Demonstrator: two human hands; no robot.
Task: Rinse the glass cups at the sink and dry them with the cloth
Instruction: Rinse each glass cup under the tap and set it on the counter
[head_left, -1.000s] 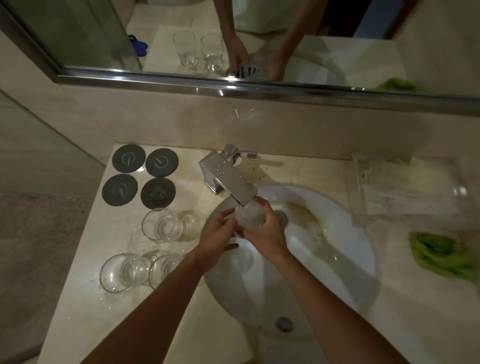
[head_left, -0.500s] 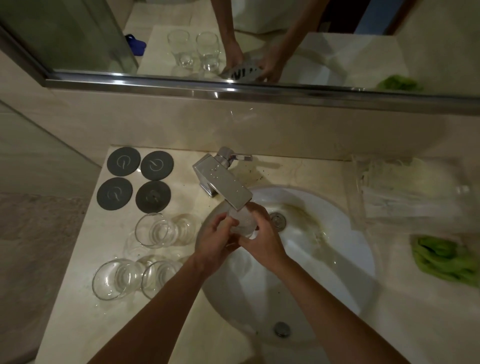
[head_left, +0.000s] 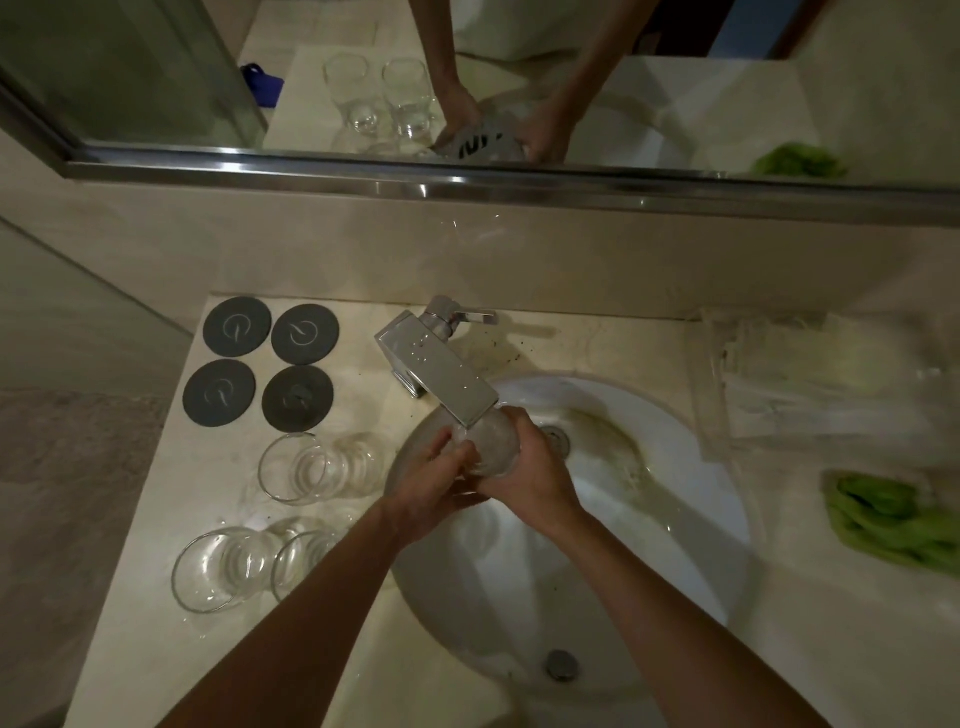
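Both hands hold one glass cup (head_left: 491, 444) under the faucet (head_left: 441, 379) over the sink (head_left: 691, 462): right hand (head_left: 524, 480) wraps it, left hand (head_left: 431, 493) grips its near side; green cloth (head_left: 893, 519) lies well right of the grip

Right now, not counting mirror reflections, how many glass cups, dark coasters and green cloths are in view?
Glass cups: 4, namely three on the counter and one held under the faucet by the left hand and right hand
Dark round coasters: 4
Green cloth: 1
Total: 9
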